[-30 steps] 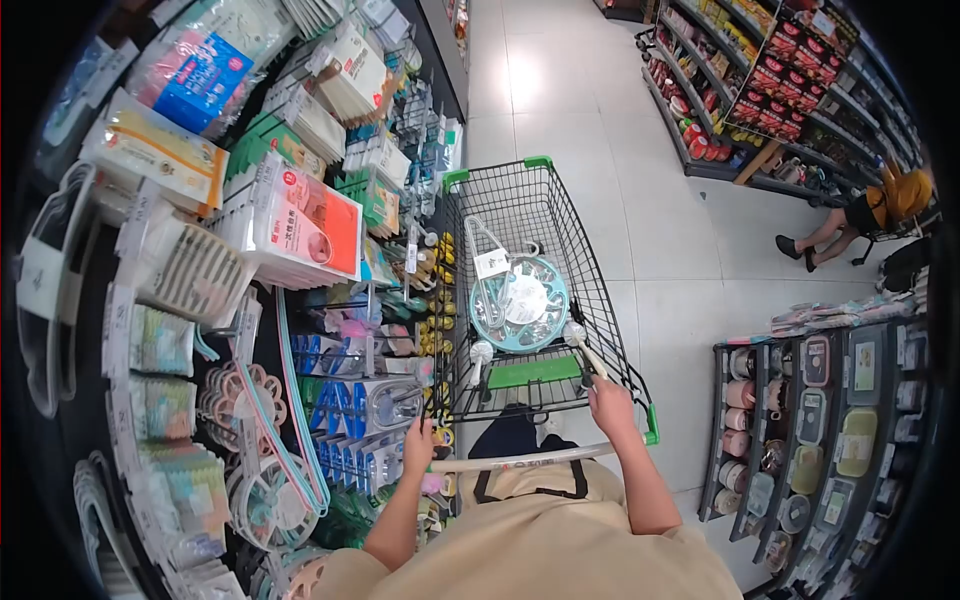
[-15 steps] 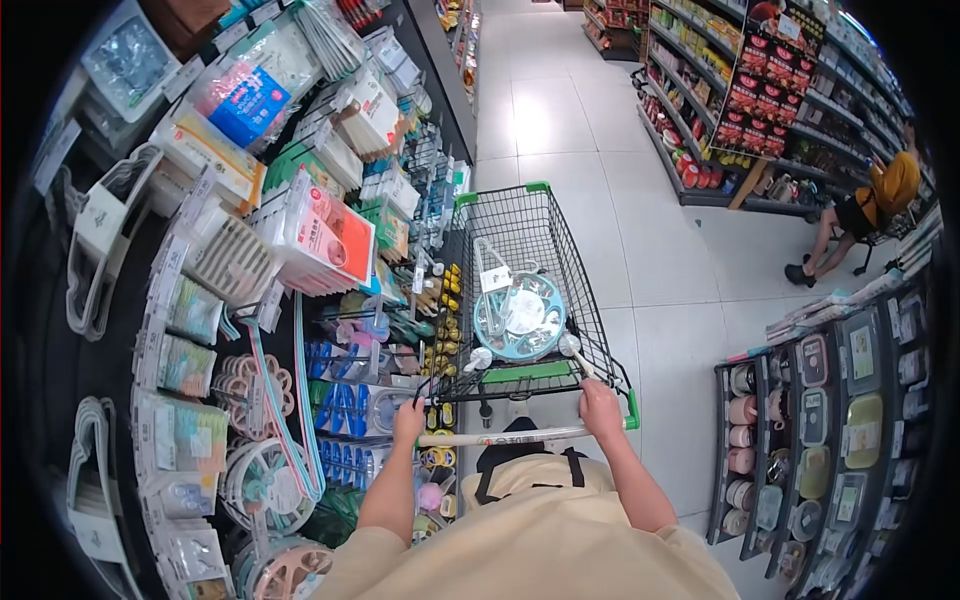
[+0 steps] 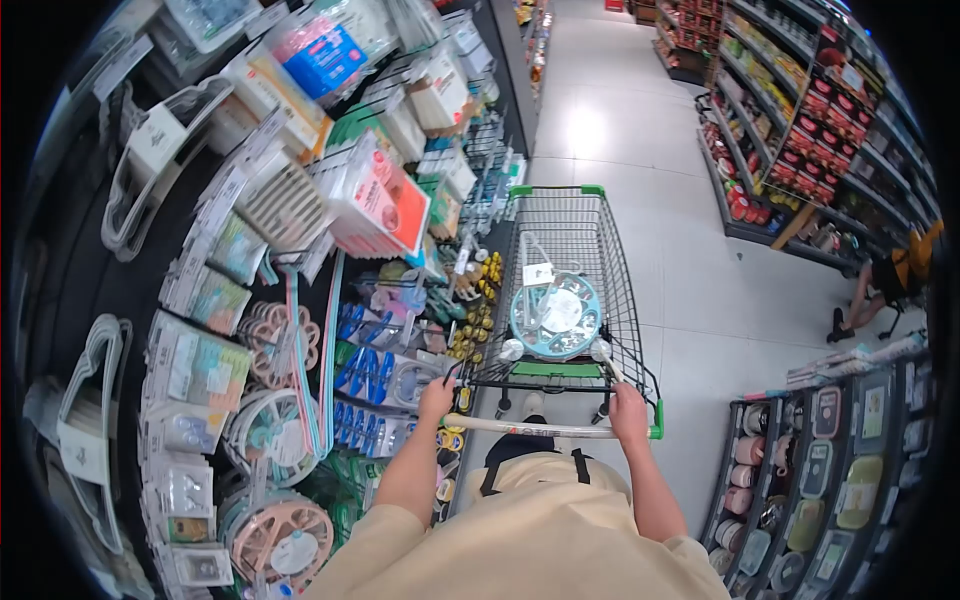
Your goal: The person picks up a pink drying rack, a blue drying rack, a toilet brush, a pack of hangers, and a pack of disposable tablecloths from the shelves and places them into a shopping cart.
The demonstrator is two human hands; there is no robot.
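Observation:
A black wire shopping cart with green corner pieces stands in front of me. My left hand is closed round the cart at the left end of its pale push bar. Toward the bar's right end, my right hand also grips the cart. Inside the basket lies a light-blue round clip hanger. White clothes hangers with a paper tag rest against it at the left.
A shelf wall at left carries packaged goods, white hangers and round clip racks. At lower right a shelf holds cups and food containers. A seated person is at far right. Tiled floor runs ahead.
The view has swung left, so the cart, shelves and seated person appear farther right. Both hands keep their hold on the cart. A shoe now shows below it.

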